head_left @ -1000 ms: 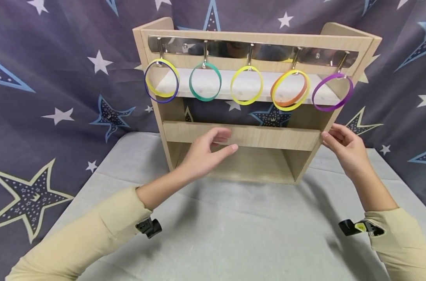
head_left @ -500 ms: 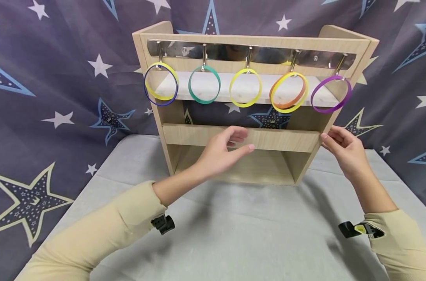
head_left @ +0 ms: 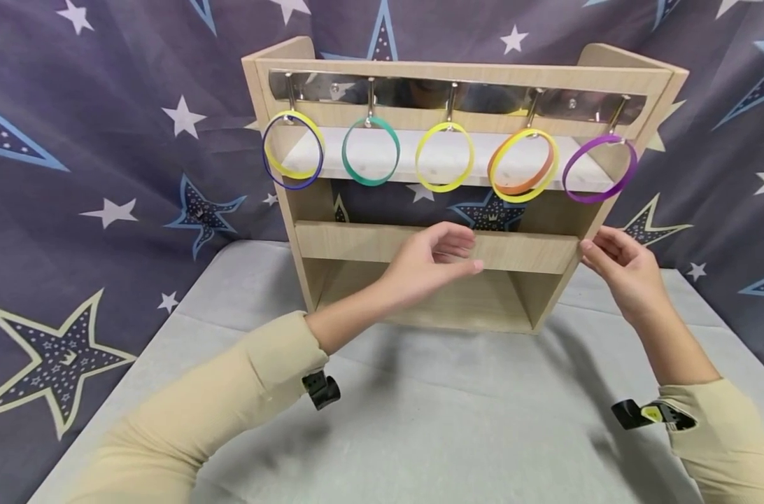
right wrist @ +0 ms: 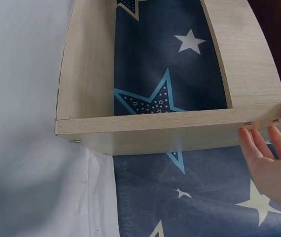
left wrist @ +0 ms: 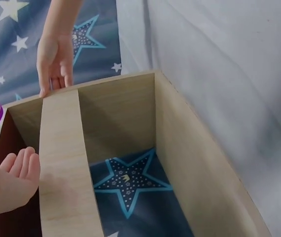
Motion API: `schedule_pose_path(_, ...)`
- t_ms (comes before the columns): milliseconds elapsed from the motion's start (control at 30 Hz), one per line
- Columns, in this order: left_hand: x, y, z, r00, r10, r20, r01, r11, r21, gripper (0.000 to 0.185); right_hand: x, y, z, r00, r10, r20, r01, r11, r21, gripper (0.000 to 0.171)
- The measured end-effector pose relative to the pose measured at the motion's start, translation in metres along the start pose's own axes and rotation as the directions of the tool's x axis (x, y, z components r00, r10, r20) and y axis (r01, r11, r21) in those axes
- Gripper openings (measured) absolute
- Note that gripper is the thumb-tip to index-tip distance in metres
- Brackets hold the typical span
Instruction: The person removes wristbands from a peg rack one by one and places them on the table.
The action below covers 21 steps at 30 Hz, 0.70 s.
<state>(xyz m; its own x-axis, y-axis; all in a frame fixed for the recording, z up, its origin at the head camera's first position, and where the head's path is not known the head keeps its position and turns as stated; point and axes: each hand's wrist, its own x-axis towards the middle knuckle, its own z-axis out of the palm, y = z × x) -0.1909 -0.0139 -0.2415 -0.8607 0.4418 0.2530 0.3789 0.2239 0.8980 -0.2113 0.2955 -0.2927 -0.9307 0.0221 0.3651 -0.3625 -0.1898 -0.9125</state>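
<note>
A wooden rack [head_left: 357,241] stands on a grey cloth, with a metal hook strip [head_left: 420,91] along its top. Five hooks carry rings: yellow with dark blue [head_left: 292,150], green [head_left: 371,151], yellow [head_left: 444,157], yellow with orange [head_left: 522,165], purple [head_left: 599,169]. My left hand [head_left: 448,255] hovers in front of the rack's middle rail with relaxed, slightly curved fingers and holds nothing. In the left wrist view its fingers [left wrist: 19,168] lie beside the rail. My right hand [head_left: 609,255] touches the rack's right side panel with straight fingers [right wrist: 259,148].
A dark blue star-print curtain [head_left: 105,140] hangs behind and around the rack. The grey cloth-covered table [head_left: 451,420] stretches in front of it. The rack's lower compartment [head_left: 445,294] holds nothing that I can see.
My left hand has slid to the right along the middle rail. The right hand stays at the rack's right side. The rings hang as before.
</note>
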Motion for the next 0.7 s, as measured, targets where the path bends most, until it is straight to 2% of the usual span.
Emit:
schedule_pose_path(167,0.013,-0.001,0.008,0.999,-0.041,0.019,0.042,0.996,-0.079,0.040,-0.001,-0.001,-0.002,1.000,0.009,-0.002,-0.009,1.000,0.002,0.026)
schedule_pose_path(433,0.027,0.008,0.020,0.997,-0.063,0.039,0.068,0.988,-0.135,0.037,-0.002,-0.002,-0.001,1.000,0.019,0.002,-0.019,1.000,-0.009,0.025)
schedule_pose_path(700,0.040,0.018,0.037,0.997,-0.070,-0.020,0.065,0.983,-0.174,0.031,-0.001,-0.003,0.001,1.000,0.019,0.004,-0.019,1.000,-0.004,0.024)
